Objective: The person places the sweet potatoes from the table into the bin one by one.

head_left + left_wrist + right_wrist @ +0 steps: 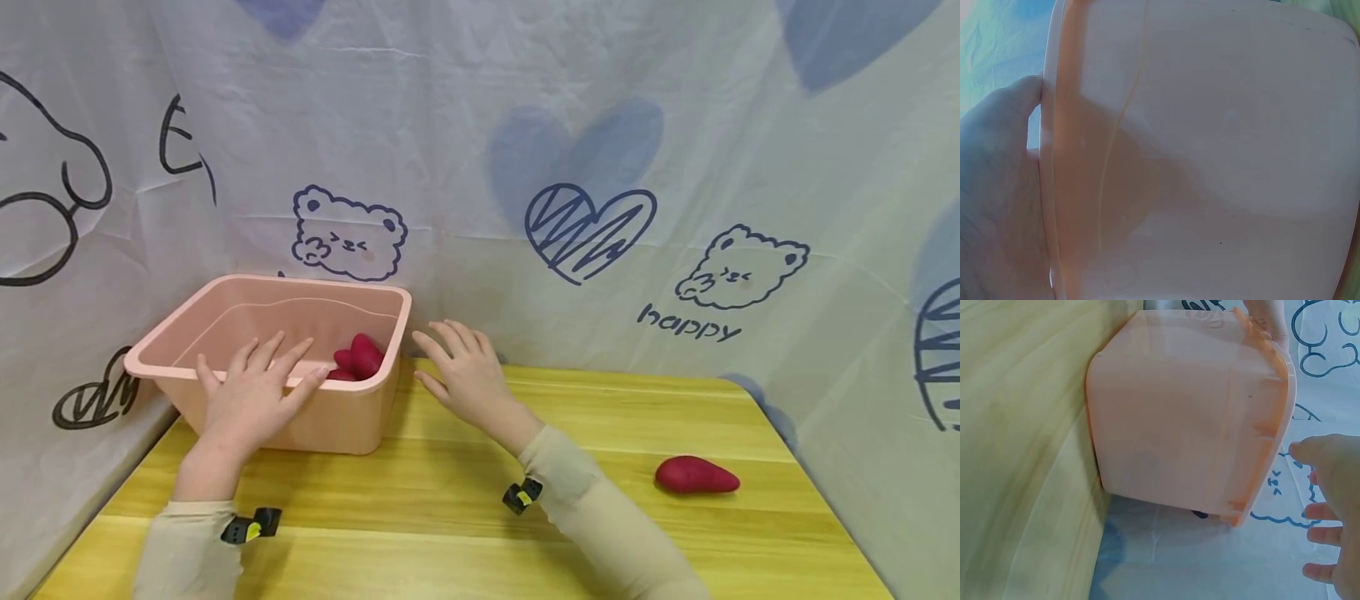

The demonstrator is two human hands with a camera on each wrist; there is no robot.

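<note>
A pink plastic tub (337,421) stands on the left part of the wooden table. Inside it, against the right wall, lie several dark red sweet potatoes (366,357). Over the tub's near rim is my left hand (251,396), fingers spread and fairly straight; in the left wrist view its thumb (1019,94) lies along the rim. To the right of the tub, apart from it, hovers my right hand (472,379), its fingers loosely extended and holding nothing. One more sweet potato (696,475) lies alone on the table at the right.
The table (420,533) is yellow wood grain. Behind and at both sides hangs a pale printed cloth (465,108) with hearts and bears. Each sleeve carries a dark strap (522,496) near the wrist.
</note>
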